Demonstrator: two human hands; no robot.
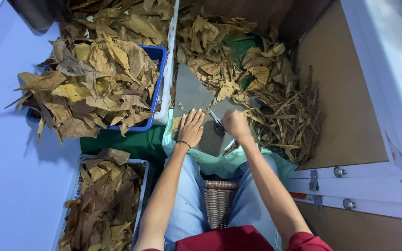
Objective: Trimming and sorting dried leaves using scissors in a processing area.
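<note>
Leaf crate [159, 56] left of board [189, 95], stem pile [284, 121] right, tray [143, 163] nearer.

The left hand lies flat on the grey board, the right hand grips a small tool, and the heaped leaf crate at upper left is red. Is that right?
Not quite: the crate heaped with dried leaves is blue, as the head view shows. The left hand does lie flat on the grey board, and the right hand grips a small tool.

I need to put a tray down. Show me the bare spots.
Bare: the pale floor left of the blue crate, and the brown panel right of the stem pile. Crowded: the grey board, hemmed by the leaf heap and both hands.
</note>
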